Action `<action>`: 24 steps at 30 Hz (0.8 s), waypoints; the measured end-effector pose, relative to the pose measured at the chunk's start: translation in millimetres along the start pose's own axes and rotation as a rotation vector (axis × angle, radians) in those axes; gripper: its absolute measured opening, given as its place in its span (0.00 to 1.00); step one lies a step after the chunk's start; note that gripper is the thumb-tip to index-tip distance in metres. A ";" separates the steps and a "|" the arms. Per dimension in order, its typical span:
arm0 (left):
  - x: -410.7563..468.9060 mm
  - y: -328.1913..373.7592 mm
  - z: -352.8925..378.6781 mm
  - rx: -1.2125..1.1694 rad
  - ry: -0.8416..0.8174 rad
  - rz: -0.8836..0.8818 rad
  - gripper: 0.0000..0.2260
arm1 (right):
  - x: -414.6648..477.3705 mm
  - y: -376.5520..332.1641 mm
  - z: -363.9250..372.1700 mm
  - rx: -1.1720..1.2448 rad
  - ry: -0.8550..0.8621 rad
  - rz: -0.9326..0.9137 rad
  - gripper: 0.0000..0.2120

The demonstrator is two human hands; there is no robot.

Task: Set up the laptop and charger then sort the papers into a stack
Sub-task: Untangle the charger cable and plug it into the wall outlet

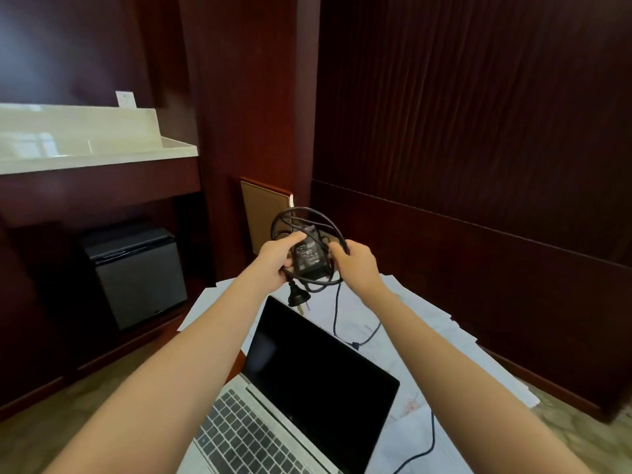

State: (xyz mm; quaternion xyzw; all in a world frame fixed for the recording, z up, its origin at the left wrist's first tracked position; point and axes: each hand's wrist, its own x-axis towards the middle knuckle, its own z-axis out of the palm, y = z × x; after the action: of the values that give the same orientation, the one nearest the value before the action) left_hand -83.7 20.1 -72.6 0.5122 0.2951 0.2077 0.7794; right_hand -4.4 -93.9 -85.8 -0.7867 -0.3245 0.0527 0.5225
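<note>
A black charger brick (309, 256) with its coiled cable is held up in the air above the far end of the table. My left hand (277, 260) grips its left side and my right hand (357, 260) grips the cable loops on its right. The wall plug (297, 297) dangles below the brick. A thin cable (338, 316) trails down onto the papers. An open silver laptop (297, 388) with a dark screen sits on the table below my arms. White papers (455, 340) lie scattered under and beside it.
A dark cabinet with a black box (136, 271) stands at left under a white shelf (85, 142). Dark wood wall panels (478, 165) close off the right and back. A tan board (263, 213) leans in the corner behind the table.
</note>
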 end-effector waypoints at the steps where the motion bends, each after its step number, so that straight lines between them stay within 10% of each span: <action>1: 1.7 1.6 1.3 -0.031 0.012 0.001 0.09 | 2.0 0.5 2.4 0.036 -0.003 -0.006 0.19; 5: 0.0 12.2 14.3 0.211 -0.146 -0.023 0.08 | 14.3 7.2 -7.0 0.158 0.052 0.033 0.18; 16: 32.5 40.2 -9.8 0.449 0.293 0.279 0.11 | 21.1 34.5 -33.3 -0.121 0.031 -0.112 0.11; 24: 87.6 77.3 -91.1 0.160 0.400 0.275 0.24 | 43.1 41.2 -14.7 -0.181 0.144 0.016 0.08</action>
State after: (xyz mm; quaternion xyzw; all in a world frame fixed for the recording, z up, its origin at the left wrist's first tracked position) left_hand -81.9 166.5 -50.5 0.5562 0.3866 0.3848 0.6270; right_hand 54.4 -91.2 -103.5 -0.8349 -0.2833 -0.0294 0.4710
